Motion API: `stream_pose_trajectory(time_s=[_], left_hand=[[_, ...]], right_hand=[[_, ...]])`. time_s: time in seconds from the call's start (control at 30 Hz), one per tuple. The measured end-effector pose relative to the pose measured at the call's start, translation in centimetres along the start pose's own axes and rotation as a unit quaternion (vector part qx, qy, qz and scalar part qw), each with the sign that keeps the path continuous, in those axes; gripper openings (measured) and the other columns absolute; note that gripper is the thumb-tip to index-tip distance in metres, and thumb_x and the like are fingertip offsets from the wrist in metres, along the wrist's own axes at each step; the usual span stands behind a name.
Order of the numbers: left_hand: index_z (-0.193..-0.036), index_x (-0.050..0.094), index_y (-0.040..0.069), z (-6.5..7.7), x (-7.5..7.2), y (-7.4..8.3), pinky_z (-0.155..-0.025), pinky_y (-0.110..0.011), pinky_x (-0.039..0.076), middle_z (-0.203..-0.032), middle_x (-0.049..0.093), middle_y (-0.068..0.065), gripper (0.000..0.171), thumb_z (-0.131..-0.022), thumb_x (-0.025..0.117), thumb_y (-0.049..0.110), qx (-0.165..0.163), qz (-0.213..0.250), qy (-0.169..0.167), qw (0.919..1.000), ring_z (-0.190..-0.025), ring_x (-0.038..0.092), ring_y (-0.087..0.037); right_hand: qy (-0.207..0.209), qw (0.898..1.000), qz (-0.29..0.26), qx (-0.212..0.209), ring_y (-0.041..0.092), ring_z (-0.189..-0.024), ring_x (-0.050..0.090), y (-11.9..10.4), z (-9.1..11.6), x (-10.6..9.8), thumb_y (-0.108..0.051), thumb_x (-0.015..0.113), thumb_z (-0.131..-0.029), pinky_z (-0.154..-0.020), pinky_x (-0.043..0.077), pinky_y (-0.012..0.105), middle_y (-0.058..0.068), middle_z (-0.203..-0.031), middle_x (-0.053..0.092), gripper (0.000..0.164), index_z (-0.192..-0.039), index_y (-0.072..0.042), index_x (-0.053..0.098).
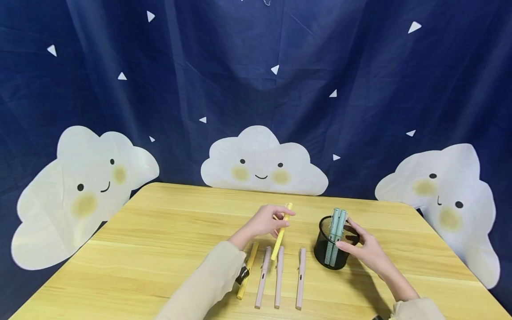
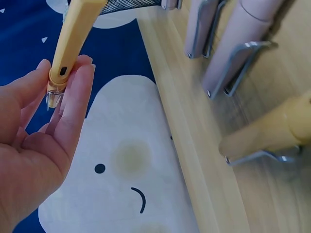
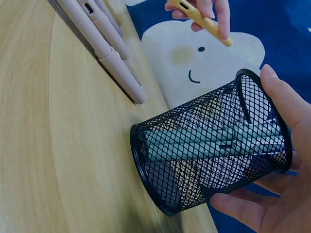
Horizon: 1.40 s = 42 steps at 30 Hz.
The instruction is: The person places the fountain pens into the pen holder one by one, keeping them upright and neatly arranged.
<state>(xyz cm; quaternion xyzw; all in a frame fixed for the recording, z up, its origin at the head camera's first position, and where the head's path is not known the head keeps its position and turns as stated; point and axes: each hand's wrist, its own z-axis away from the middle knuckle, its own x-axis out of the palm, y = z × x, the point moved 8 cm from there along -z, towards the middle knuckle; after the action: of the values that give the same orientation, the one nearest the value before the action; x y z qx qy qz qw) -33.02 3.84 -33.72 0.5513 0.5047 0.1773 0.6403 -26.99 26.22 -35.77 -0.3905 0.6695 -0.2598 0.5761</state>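
Observation:
My left hand point(image 1: 267, 221) pinches a yellow pen point(image 1: 282, 236) above the table, tilted with its lower end over the row of pens. In the left wrist view, thumb and fingers hold this pen near its clear end section. To the right, my right hand point(image 1: 371, 252) grips a black mesh pen holder point(image 3: 194, 145) round its rim. Two green pens point(image 1: 335, 233) stand inside the holder, clips upward. Another yellow pen point(image 1: 253, 253) lies on the table, partly behind my left wrist. Beside it lie pink pens point(image 1: 262, 280), point(image 1: 278, 280) and, slightly apart, a third pink pen point(image 1: 300, 280).
The wooden table point(image 1: 160, 235) extends to both sides. Behind its far edge hangs a dark blue curtain point(image 1: 240, 89) with smiling white clouds point(image 1: 260, 155) and small white triangles. The pen holder stands right of the pen row.

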Motion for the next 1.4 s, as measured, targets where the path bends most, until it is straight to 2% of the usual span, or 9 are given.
stream_pose_trajectory(time_s=[0.1, 0.23, 0.33, 0.47, 0.6, 0.8, 1.0, 1.23, 1.4], left_hand=[[-0.112, 0.062, 0.005, -0.3, 0.3, 0.4, -0.047, -0.032, 0.052, -0.072, 0.051, -0.006, 0.029, -0.083, 0.061, 0.001, 0.005, 0.005, -0.001, 1.0000, -0.047, 0.056, -0.019], [-0.111, 0.062, 0.003, -0.6, 0.7, 0.9, -0.049, -0.037, 0.053, -0.071, 0.053, -0.006, 0.029, -0.082, 0.062, 0.001, 0.017, 0.009, 0.001, 0.9998, -0.050, 0.057, -0.021], [-0.110, 0.063, 0.005, -0.9, 0.8, 1.2, -0.051, -0.041, 0.053, -0.070, 0.054, -0.005, 0.029, -0.081, 0.063, 0.002, 0.027, 0.011, 0.009, 0.9995, -0.051, 0.057, -0.021], [-0.108, 0.065, 0.007, -1.1, 0.9, 1.7, -0.049, -0.036, 0.053, -0.069, 0.056, -0.004, 0.028, -0.081, 0.064, 0.003, 0.044, 0.011, 0.025, 0.9986, -0.051, 0.056, -0.020], [-0.108, 0.065, 0.007, -1.4, 0.9, 2.3, -0.047, -0.031, 0.052, -0.070, 0.057, -0.002, 0.028, -0.080, 0.065, 0.004, 0.058, 0.006, 0.039, 0.9975, -0.051, 0.057, -0.020], [-0.108, 0.065, 0.007, -1.8, 1.1, 3.0, -0.045, -0.028, 0.051, -0.071, 0.059, 0.000, 0.029, -0.080, 0.066, 0.004, 0.060, -0.002, 0.051, 0.9969, -0.050, 0.057, -0.017], [-0.108, 0.065, 0.007, -2.2, 1.2, 3.4, -0.044, -0.025, 0.050, -0.068, 0.059, -0.002, 0.029, -0.079, 0.066, 0.003, 0.055, 0.015, 0.062, 0.9964, -0.050, 0.057, -0.018], [-0.109, 0.065, 0.009, -2.7, 1.2, 3.9, -0.045, -0.026, 0.051, -0.068, 0.060, -0.002, 0.030, -0.079, 0.066, 0.004, 0.064, 0.025, 0.076, 0.9947, -0.050, 0.057, -0.015], [-0.109, 0.065, 0.010, -2.9, 1.2, 4.5, -0.045, -0.025, 0.051, -0.068, 0.060, -0.002, 0.030, -0.079, 0.066, 0.004, 0.075, 0.021, 0.092, 0.9927, -0.049, 0.057, -0.011]], right_hand=[[-0.001, 1.000, -0.001, -0.001, 0.040, -0.114, 0.040, 0.0, 0.0, 0.0, -0.017, 0.065, -0.082, -0.080, 0.041, 0.019, 0.029, -0.129, 0.039, 0.077, -0.141, 0.001, 0.018], [-0.004, 1.000, -0.006, -0.001, 0.040, -0.114, 0.041, 0.0, 0.0, 0.0, -0.017, 0.064, -0.083, -0.080, 0.041, 0.019, 0.029, -0.129, 0.039, 0.077, -0.141, 0.001, 0.017], [-0.002, 1.000, 0.001, 0.000, 0.040, -0.114, 0.041, 0.0, 0.0, 0.0, -0.018, 0.064, -0.083, -0.085, 0.042, 0.028, 0.029, -0.129, 0.039, 0.077, -0.141, 0.001, 0.018], [0.000, 1.000, 0.006, 0.001, 0.042, -0.115, 0.039, 0.0, 0.0, 0.0, -0.019, 0.065, -0.082, -0.090, 0.037, 0.045, 0.030, -0.129, 0.038, 0.077, -0.141, 0.000, 0.018], [-0.001, 1.000, 0.002, 0.002, 0.043, -0.116, 0.037, -0.1, 0.0, 0.0, -0.019, 0.065, -0.082, -0.090, 0.035, 0.050, 0.031, -0.129, 0.037, 0.078, -0.141, 0.001, 0.017], [-0.001, 1.000, 0.004, 0.001, 0.042, -0.116, 0.037, -0.1, 0.0, 0.1, -0.018, 0.064, -0.083, -0.090, 0.037, 0.047, 0.030, -0.129, 0.038, 0.077, -0.141, 0.000, 0.018], [-0.001, 1.000, 0.006, 0.003, 0.040, -0.115, 0.040, -0.2, 0.0, 0.0, -0.018, 0.064, -0.083, -0.084, 0.042, 0.031, 0.028, -0.129, 0.039, 0.076, -0.141, 0.000, 0.018], [0.000, 1.000, 0.007, 0.000, 0.041, -0.117, 0.037, -0.2, 0.1, 0.0, -0.018, 0.064, -0.082, -0.090, 0.036, 0.046, 0.029, -0.129, 0.038, 0.077, -0.141, 0.001, 0.018], [0.002, 1.000, 0.007, -0.003, 0.039, -0.116, 0.039, -0.2, 0.0, 0.0, -0.018, 0.065, -0.082, -0.087, 0.040, 0.036, 0.027, -0.129, 0.040, 0.076, -0.141, 0.001, 0.019]])
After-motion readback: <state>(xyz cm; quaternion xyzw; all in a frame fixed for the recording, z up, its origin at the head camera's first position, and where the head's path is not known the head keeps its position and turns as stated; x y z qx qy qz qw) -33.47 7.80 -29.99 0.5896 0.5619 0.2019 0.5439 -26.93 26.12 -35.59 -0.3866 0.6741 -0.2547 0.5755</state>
